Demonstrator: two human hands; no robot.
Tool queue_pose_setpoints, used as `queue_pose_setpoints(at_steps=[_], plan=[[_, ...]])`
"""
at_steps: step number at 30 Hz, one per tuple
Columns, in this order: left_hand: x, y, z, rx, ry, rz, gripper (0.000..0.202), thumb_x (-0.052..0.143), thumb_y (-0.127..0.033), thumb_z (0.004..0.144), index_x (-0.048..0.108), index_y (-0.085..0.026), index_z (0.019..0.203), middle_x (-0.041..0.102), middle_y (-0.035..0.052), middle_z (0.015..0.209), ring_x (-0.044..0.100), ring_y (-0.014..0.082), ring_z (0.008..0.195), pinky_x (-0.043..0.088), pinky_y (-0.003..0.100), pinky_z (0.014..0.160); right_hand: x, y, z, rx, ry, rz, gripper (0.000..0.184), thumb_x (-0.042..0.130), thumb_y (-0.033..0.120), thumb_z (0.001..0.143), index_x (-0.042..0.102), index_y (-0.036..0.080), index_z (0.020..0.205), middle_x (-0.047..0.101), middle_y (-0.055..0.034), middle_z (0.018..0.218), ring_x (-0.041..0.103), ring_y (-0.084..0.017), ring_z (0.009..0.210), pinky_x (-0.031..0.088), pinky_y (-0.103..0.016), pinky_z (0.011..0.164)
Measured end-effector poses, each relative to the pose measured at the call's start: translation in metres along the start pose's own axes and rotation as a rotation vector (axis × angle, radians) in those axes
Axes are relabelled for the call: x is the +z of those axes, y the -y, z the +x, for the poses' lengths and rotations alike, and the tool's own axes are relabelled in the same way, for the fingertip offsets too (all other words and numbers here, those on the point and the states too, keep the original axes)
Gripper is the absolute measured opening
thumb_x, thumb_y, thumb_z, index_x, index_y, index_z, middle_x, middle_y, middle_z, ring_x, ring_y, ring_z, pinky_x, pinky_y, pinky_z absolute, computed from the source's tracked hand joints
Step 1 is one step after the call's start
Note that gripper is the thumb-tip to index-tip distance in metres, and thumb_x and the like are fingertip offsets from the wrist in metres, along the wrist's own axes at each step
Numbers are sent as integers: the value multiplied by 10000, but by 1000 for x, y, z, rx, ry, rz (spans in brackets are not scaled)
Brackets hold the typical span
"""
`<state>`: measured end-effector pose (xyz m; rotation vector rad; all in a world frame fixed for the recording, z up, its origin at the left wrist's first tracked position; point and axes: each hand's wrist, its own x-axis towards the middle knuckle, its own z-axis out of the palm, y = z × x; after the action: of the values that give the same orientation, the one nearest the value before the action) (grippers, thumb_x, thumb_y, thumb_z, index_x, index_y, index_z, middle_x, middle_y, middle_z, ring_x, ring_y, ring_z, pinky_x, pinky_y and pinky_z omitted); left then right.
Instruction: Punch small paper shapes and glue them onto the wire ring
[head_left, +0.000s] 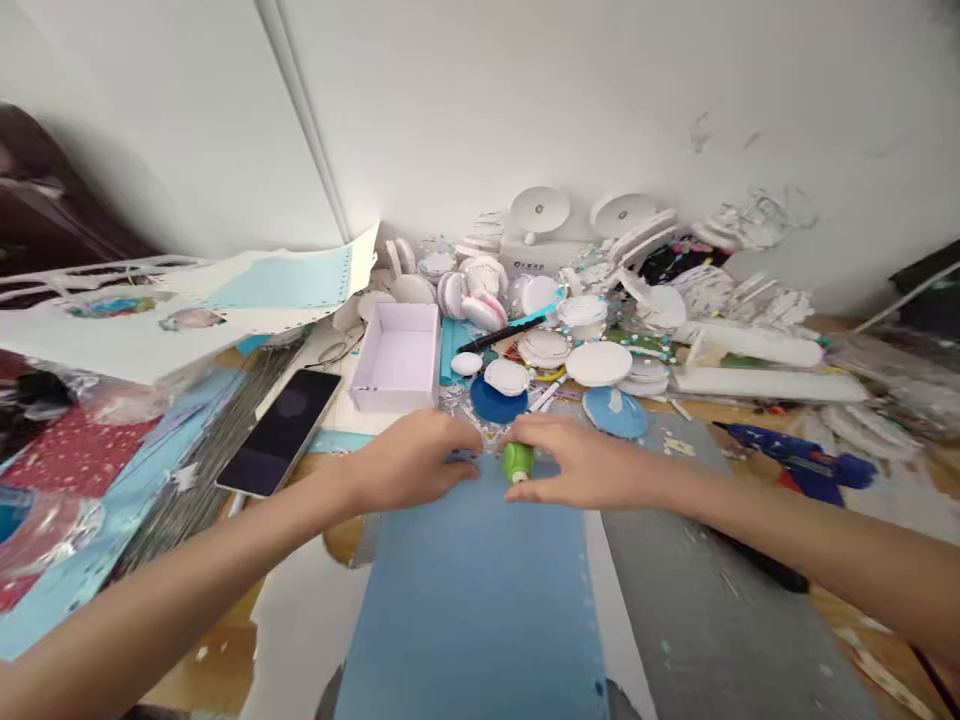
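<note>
My right hand (581, 462) grips a small green bottle (517, 458) between thumb and fingers, its pale tip pointing down toward me. Close by on the left, my left hand (420, 458) is held with its fingers curved and a gap between thumb and forefinger; nothing shows in it. Both hands are over the far end of a blue sheet (480, 600), which lies lengthwise in front of me. White paper (307, 610) shows from under its sides. Just beyond the hands are a dark blue disc (499, 400) and a lighter blue disc (615, 412).
A white open box (397, 350) and a black phone (281, 432) are at left. White foam discs (598, 363) pile up against the wall. A blue glue gun (802, 458) lies at right, beyond a grey mat (690, 620). Thin wires (217, 450) lie at far left.
</note>
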<state>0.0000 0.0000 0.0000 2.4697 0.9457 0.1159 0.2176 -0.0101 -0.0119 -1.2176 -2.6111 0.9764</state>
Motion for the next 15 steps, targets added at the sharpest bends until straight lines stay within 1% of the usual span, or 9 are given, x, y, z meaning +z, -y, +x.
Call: queue_pose_setpoints(at_steps=[2,4,7,9,11,15], plan=[[1,0,1,-13,-3,-26,66,605,-163,809,661,-160,775,659,-9,682,543,124,607,314,206,552,0,-3,2,-13,23,24,442,597,510,795,602,164,1069,608,-87,1024,566,-224,949,429,-325,812],[3,2,1,-26,-6,-57,68,600,-162,814,666,-164,800,665,-11,700,549,122,612,322,201,558,0,-7,4,-8,41,64,454,593,518,794,596,174,1090,613,-84,1055,571,-221,956,434,-322,815],[7,7,2,-41,-6,-111,74,593,-170,823,665,-162,809,663,-17,704,549,113,607,332,194,562,0,-14,7,34,57,160,574,633,540,748,546,187,1193,615,-70,1109,573,-213,974,445,-311,821],[10,11,3,-45,-10,-142,73,595,-176,825,665,-160,809,662,-20,708,547,107,607,338,189,565,1,-19,9,62,48,214,642,670,528,717,515,193,1242,614,-56,1125,572,-203,976,449,-302,830],[11,15,4,-47,-12,-164,71,599,-177,826,667,-159,821,664,-20,720,549,104,614,344,186,572,3,-22,11,87,34,241,607,690,497,706,545,185,1206,623,-48,1099,573,-196,957,449,-299,828],[12,17,7,-41,-6,-164,68,603,-174,823,669,-157,827,664,-21,723,546,102,619,346,186,577,6,-26,12,109,28,281,480,701,480,694,614,159,1039,640,-33,962,574,-193,886,451,-303,796]])
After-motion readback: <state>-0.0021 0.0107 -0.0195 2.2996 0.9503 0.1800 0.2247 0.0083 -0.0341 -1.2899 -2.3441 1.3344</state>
